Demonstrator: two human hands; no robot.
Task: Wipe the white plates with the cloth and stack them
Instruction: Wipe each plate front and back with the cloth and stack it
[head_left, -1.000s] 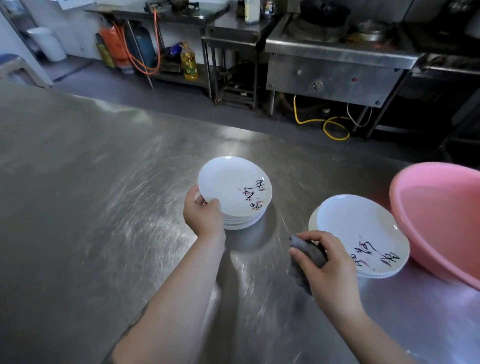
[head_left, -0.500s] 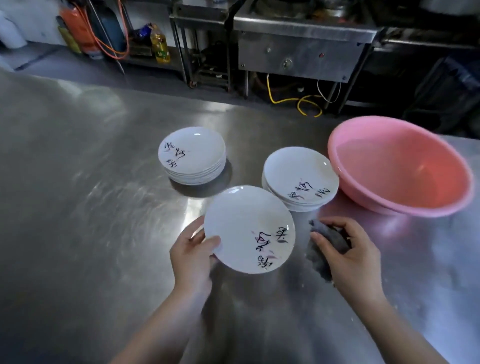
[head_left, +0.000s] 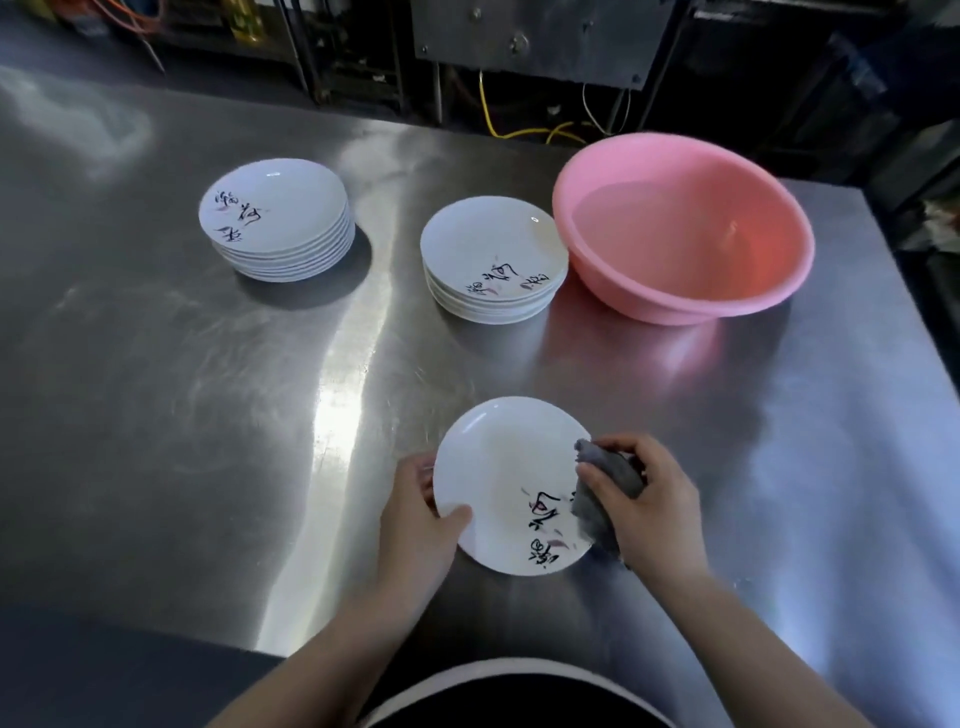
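We've pulled one white plate (head_left: 506, 486) close now, nearer us than the pink basin (head_left: 685, 228). Left hand (head_left: 415, 525) grips its rim, right hand (head_left: 644, 504) presses the gray cloth (head_left: 605, 483) on it. Wiping's begun; stacking comes next.

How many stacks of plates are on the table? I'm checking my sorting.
2. One stack sits far left on the steel table; the other stack sits beside the pink basin. A single plate is in hand.
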